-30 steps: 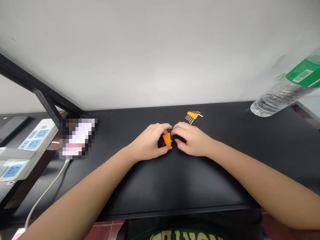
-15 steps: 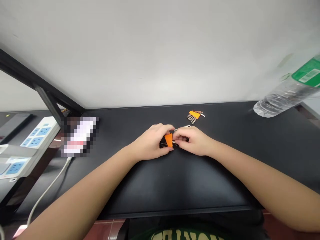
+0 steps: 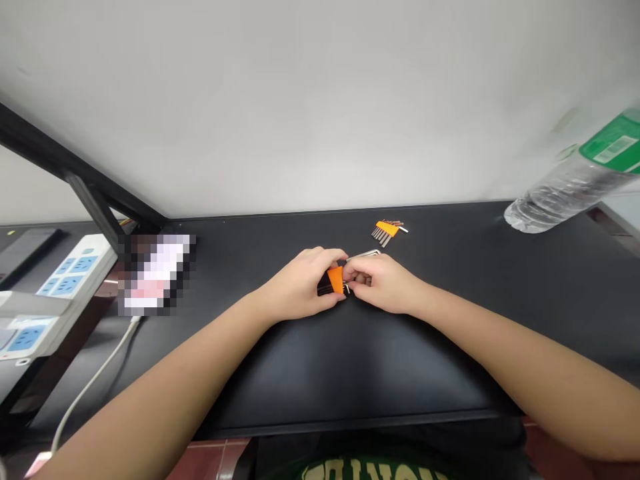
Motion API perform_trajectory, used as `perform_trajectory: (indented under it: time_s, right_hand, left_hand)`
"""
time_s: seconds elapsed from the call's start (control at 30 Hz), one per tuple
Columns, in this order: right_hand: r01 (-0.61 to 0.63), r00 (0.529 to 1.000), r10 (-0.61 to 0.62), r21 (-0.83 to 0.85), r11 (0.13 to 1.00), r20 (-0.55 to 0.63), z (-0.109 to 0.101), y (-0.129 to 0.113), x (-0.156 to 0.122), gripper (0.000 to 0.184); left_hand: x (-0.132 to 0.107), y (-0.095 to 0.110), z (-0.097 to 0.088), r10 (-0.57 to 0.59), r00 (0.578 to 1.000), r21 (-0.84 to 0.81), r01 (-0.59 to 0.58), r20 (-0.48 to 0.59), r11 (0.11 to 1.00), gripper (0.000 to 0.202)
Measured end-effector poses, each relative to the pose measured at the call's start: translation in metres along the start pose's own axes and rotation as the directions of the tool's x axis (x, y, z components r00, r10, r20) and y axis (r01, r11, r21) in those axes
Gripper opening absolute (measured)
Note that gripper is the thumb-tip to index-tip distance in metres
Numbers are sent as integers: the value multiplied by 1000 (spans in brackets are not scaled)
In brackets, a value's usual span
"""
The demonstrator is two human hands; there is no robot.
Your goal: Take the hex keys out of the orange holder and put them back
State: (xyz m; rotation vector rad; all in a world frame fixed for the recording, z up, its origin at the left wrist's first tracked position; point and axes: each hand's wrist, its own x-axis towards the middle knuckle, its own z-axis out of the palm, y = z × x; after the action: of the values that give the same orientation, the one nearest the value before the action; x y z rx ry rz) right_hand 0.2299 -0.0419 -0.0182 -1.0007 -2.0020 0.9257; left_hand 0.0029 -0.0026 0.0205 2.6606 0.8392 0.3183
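An orange hex key holder [image 3: 335, 280] with several dark keys through it is gripped between the thumb and fingers of my left hand [image 3: 304, 283]. Short bent key ends stick out on the holder's right side. There my right hand [image 3: 384, 283] pinches a hex key, mostly hidden by the fingertips. Just behind my right hand, silver L-shaped hex keys [image 3: 369, 254] lie on the table, partly covered by the fingers. Farther back rests a second orange holder [image 3: 387, 229] filled with hex keys, touched by neither hand.
The black table [image 3: 300, 380] meets a pale wall. A water bottle [image 3: 555, 197] with a green label stands at the right. To the left are a blurred-out phone-like object [image 3: 159, 270] with a white cable [image 3: 95, 380], a white power strip [image 3: 75, 280] and a black metal frame [image 3: 95, 207].
Both hands stay nearly in place. The holder in my left hand has turned slightly, so more of its dark keys and bent ends show. The whole view has shifted a little.
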Motion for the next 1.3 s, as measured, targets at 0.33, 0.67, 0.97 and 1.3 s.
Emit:
perform_trajectory:
  time_s: [0.33,0.67,0.97,1.3]
  right_hand:
    - [-157,985,119,-353,922,-127,-14,-2,-3,13]
    - [-216,972,69,-747,629,-223,-40,4,-5,18]
    - [3,1000,14,-719,695,17,-19,5,-4,15]
    - [-34,999,-6,-760,649,-51,-39,18,-3,20]
  left_hand:
    - [1,-3,-4,-75,997,80,73,24,994,54]
    - [1,-6,-4,-96,995,73,95,8,993,55]
    - [2,-6,-4,-96,995,93,93,21,991,55]
    - [1,-7,-3,-98,995,76,97,10,992,57]
